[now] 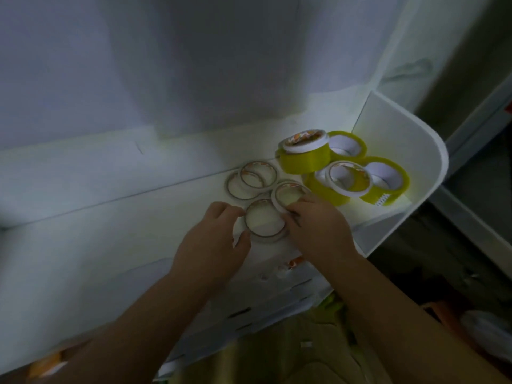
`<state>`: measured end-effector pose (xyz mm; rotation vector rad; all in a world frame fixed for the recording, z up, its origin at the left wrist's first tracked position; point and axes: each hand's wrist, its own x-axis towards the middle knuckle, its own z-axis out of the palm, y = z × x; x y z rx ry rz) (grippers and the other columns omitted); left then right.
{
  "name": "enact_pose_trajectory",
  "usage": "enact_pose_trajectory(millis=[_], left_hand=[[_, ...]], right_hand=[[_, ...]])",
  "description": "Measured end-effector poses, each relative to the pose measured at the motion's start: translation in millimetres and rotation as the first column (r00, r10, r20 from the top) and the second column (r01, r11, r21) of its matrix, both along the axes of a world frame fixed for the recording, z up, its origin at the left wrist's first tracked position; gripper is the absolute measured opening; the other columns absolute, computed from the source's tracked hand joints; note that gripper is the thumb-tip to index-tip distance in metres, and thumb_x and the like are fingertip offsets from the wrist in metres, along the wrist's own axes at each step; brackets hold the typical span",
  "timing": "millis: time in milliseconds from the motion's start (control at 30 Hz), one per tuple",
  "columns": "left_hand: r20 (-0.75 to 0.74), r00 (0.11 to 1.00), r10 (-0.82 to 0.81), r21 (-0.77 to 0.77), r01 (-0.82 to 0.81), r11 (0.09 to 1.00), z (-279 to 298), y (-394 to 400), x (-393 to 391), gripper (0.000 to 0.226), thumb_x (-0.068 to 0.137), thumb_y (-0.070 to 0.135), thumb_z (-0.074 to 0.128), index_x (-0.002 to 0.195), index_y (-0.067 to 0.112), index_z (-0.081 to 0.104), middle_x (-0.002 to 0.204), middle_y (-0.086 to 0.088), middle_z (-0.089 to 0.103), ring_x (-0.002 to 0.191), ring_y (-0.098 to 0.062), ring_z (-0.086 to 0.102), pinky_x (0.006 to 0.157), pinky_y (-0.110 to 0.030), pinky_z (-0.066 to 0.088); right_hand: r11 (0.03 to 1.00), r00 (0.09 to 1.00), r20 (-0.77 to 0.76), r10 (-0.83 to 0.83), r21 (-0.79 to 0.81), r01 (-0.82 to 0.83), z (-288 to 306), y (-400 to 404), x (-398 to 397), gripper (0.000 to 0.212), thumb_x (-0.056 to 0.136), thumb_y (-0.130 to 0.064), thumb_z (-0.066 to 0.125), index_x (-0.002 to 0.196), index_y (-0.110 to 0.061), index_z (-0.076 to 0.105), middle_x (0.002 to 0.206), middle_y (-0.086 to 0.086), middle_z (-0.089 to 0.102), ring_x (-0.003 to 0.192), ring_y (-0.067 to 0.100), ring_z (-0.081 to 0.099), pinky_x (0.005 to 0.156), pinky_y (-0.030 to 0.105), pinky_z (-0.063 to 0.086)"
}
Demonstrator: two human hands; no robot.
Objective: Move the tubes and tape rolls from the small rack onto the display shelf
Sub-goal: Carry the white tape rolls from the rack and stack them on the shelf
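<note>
Both hands meet over a thin clear tape roll (264, 223) lying flat near the front of the white display shelf (110, 217). The left hand (214, 239) comes in from the lower left with its fingers curled, thumb and fingertips pinching the left rim of that roll. The right hand (318, 228) reaches in from the lower right, its bent fingers set on the roll's right edge and also touching the near rim of a second thin roll (289, 195) just behind and to the right; the blur keeps me from telling which of the two it truly grips.

Beyond the hands, two more thin clear rolls (250, 180) lie overlapped, one partly on top of the other, closer to the shelf's back panel. To the right of these sits a cluster of wide yellow tape rolls (306, 159): one at the back left carries a narrow white roll (303, 141) on top, another stands behind it, one lies farther right near the shelf's curved white end wall (424, 167), and one in front holds a narrow white-cored roll (349, 178) leaning in its opening.

Below the shelf's front lip, pale slotted rails (277, 297) are visible, with blurred yellow and orange goods in the dim area underneath
</note>
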<state>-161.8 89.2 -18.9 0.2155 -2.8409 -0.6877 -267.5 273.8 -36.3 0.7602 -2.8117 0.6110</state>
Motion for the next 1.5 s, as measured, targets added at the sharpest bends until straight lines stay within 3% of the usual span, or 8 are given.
enact_pose_trajectory(millis=[100,233,433,667,1000,1300,1433,1500], left_hand=[[0.021,0.999,-0.029,-0.024,0.030,0.999,-4,9,-6,0.039,0.092,0.048,0.053,0.127,0.030,0.055,0.126,0.010,0.046,0.086,-0.009,0.061,0.078,-0.028,0.052],[0.053,0.997,-0.063,-0.060,0.066,0.996,-3,26,-16,0.040,0.093,0.048,0.054,0.127,0.027,0.059,0.128,0.009,0.049,0.096,-0.014,0.061,0.084,-0.027,0.049],[0.161,0.984,-0.074,-0.221,0.109,0.969,-10,41,-28,0.037,0.092,0.057,0.047,0.104,0.028,0.066,0.105,0.004,0.049,0.083,-0.020,0.060,0.072,-0.036,0.053],[0.175,0.980,-0.097,-0.203,0.133,0.970,-8,42,-18,0.033,0.099,0.047,0.040,0.109,0.028,0.065,0.106,0.004,0.055,0.090,-0.022,0.061,0.078,-0.038,0.053],[0.019,1.000,-0.010,-0.035,0.010,0.999,18,15,33,0.025,0.096,0.040,0.053,0.105,0.027,0.071,0.099,0.008,0.059,0.088,-0.012,0.056,0.079,-0.031,0.050],[-0.091,0.980,0.179,-0.011,-0.181,0.984,33,-27,105,0.016,0.094,0.033,0.059,0.099,0.025,0.072,0.094,0.010,0.060,0.084,-0.008,0.054,0.074,-0.029,0.049],[-0.119,0.963,0.243,0.017,-0.242,0.970,30,-44,148,0.017,0.092,0.035,0.061,0.102,0.027,0.073,0.094,0.014,0.058,0.082,-0.004,0.053,0.073,-0.024,0.047],[-0.139,0.955,0.261,0.023,-0.261,0.965,28,-52,173,0.016,0.091,0.034,0.063,0.101,0.026,0.073,0.094,0.014,0.059,0.083,-0.004,0.055,0.075,-0.026,0.050]], right_hand=[[0.995,0.999,-0.045,0.029,-0.099,-0.033,3,11,4,0.023,0.091,-0.032,0.062,0.085,-0.013,0.074,0.083,0.001,0.063,0.080,0.022,0.059,0.067,0.041,0.053],[0.984,0.996,-0.072,0.049,-0.168,-0.060,16,23,14,0.019,0.093,-0.032,0.065,0.087,-0.016,0.074,0.082,-0.002,0.063,0.080,0.017,0.058,0.070,0.037,0.052],[0.978,0.994,-0.073,0.079,-0.187,-0.092,38,36,28,0.019,0.093,-0.034,0.062,0.092,-0.019,0.074,0.087,-0.004,0.064,0.085,0.015,0.060,0.074,0.038,0.053],[0.976,0.996,-0.072,0.059,-0.205,-0.073,47,43,39,0.016,0.092,-0.033,0.067,0.096,-0.020,0.076,0.089,-0.005,0.064,0.078,0.012,0.060,0.072,0.036,0.054],[0.949,0.993,-0.061,0.105,-0.291,-0.118,41,16,48,0.021,0.090,-0.034,0.069,0.103,-0.019,0.076,0.090,-0.004,0.063,0.078,0.013,0.059,0.071,0.037,0.056],[0.886,0.959,-0.127,0.252,-0.367,-0.282,50,-43,89,0.021,0.088,-0.028,0.074,0.102,-0.014,0.076,0.087,-0.004,0.064,0.072,0.008,0.058,0.067,0.019,0.050],[0.873,0.943,-0.132,0.304,-0.357,-0.331,53,-66,116,0.021,0.088,-0.030,0.074,0.102,-0.015,0.076,0.085,-0.009,0.060,0.066,0.002,0.054,0.067,0.004,0.040],[0.862,0.935,-0.138,0.327,-0.362,-0.355,54,-77,133,0.020,0.088,-0.030,0.073,0.101,-0.015,0.076,0.085,-0.009,0.060,0.065,0.002,0.054,0.066,0.009,0.046]])
